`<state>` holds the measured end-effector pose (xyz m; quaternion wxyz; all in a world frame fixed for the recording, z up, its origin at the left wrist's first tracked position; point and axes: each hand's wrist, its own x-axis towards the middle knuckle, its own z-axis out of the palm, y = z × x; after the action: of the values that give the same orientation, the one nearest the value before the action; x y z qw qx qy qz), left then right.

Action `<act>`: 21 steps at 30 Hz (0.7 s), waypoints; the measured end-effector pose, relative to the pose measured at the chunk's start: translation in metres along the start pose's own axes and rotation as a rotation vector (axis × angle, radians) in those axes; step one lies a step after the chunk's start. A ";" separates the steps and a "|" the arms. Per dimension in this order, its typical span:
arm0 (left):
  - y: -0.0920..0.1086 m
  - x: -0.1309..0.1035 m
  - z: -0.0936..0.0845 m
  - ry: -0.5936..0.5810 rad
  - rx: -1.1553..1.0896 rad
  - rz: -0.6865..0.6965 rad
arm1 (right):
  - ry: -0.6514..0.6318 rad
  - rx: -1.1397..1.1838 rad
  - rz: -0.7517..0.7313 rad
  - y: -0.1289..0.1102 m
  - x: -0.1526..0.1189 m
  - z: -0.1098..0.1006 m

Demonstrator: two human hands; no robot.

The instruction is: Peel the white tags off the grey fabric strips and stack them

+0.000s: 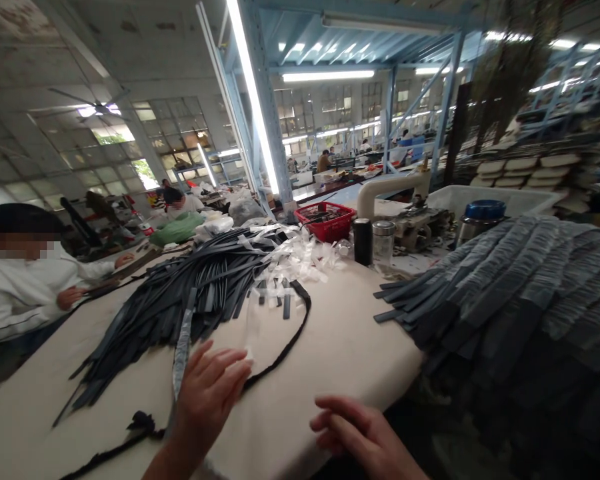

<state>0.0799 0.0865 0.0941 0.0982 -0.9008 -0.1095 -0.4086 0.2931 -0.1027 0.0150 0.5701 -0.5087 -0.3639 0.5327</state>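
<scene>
My left hand [209, 390] is over the pale table [360, 333], its fingers extended and slightly bent. A blurred bit of clear film [253, 330] shows at its fingertips; whether it touches them I cannot tell. Just behind that hand lies a dark strip wrapped in crinkled clear plastic [183, 350]. A black fabric cord [293, 340] curves across the tabletop and passes behind my left fingers. My right hand [353, 427] hovers by the near table edge with loosely bent fingers and holds nothing visible. Beyond lies a big heap of dark flat strips [195, 280].
Clear plastic scraps [305, 257] lie behind the strips, near a red basket [327, 220]. A black bottle [363, 241] and a glass jar [383, 241] stand before a sewing machine [395, 193]. Plastic-wrapped strips [520, 280] are piled at right. A co-worker [23, 280] sits at left.
</scene>
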 end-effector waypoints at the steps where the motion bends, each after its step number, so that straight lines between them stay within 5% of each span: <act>1: 0.013 -0.004 -0.007 0.029 -0.025 0.008 | -0.054 0.041 0.042 -0.016 0.015 0.015; 4: 0.046 -0.019 -0.017 0.096 -0.082 0.000 | -0.253 0.061 0.157 -0.045 0.054 0.058; 7: 0.066 -0.039 -0.023 0.077 -0.149 -0.036 | -0.276 0.001 0.187 -0.049 0.075 0.083; 9: 0.072 -0.052 -0.028 0.017 -0.252 -0.216 | -0.244 -0.038 0.146 -0.048 0.080 0.089; 15: 0.070 -0.056 -0.026 -0.179 -0.982 -1.170 | -0.163 -0.188 -0.021 -0.056 0.080 0.087; 21: 0.080 -0.027 -0.002 -0.492 -1.458 -1.331 | -0.146 -0.434 -0.200 -0.052 0.083 0.101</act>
<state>0.0830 0.0061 0.0678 -0.7475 -0.5564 -0.3301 -0.1509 0.2228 0.0020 0.0769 0.4695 -0.5411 -0.5585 0.4182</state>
